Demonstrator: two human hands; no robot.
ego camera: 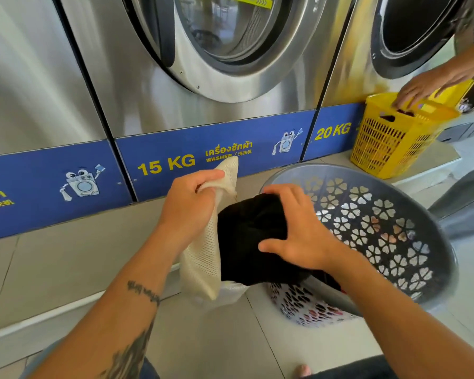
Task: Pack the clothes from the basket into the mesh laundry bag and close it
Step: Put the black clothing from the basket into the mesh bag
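A: From the head camera, what are the two hands doing?

B: The left hand (188, 206) is closed around the upper edge of the cream mesh laundry bag (203, 258), pinching the fabric so the bag hangs down in front of the washers with its lower end near the tiled floor (74, 258). The right hand (301, 233) is spread over a bundled black garment (246, 242), fingers curled around its top and thumb pressed to its near side, gripping it.

A: Where does that garment sit relative to the bag?

B: It touches the bag's right side, at the opening. I think part of it is already inside the mouth, but the dark cloth hides the edge, so I cannot tell how far.

A: And the basket?

B: The grey basket (433, 231), with heart-shaped cutouts, is tilted toward the camera just right of the hands. The garment's lower end drapes over its near rim, and a bit of red fabric shows there.

A: Anything else around?

B: A steel washer marked 15 KG (192, 77) stands behind the bag. Farther right, another person's hand (427, 88) reaches into a yellow basket (394, 143) beside the washer marked 20 KG.
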